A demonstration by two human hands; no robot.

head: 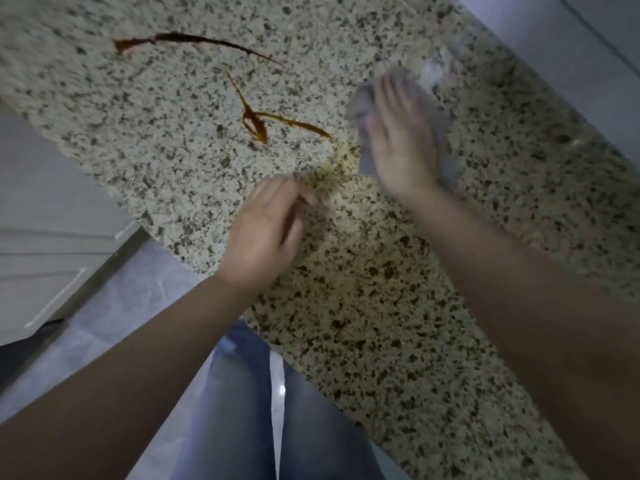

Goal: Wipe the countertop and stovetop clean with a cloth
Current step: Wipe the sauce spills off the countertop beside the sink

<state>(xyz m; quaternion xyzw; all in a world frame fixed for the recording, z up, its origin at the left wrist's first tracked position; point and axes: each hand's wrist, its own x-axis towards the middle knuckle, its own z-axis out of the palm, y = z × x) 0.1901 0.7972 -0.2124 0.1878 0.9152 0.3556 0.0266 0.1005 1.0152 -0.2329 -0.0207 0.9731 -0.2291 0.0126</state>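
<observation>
Right now the right hand point(401, 140) lies flat on a grey cloth point(360, 109), fingers straight and spread, palm pressing it down onto the speckled granite table point(398, 306). So that grip is wide open, clamping nothing, just bearing on the cloth toward the far right of the table. The forearm reaches in from the near right, and the hand is blurred. Just left of the cloth sits a faint yellowish smear point(332, 168); further left, dark brown sauce streaks point(256, 123) cross the stone, with one long arc point(194, 41) at the far side. The left hand point(266, 230) hovers over the near edge of the table, fingers loosely curled, holding nothing; whether it touches the stone I cannot tell. Blue jeans point(242, 410) show below, near the table's edge, and white cabinets point(41, 254) stand at left.
</observation>
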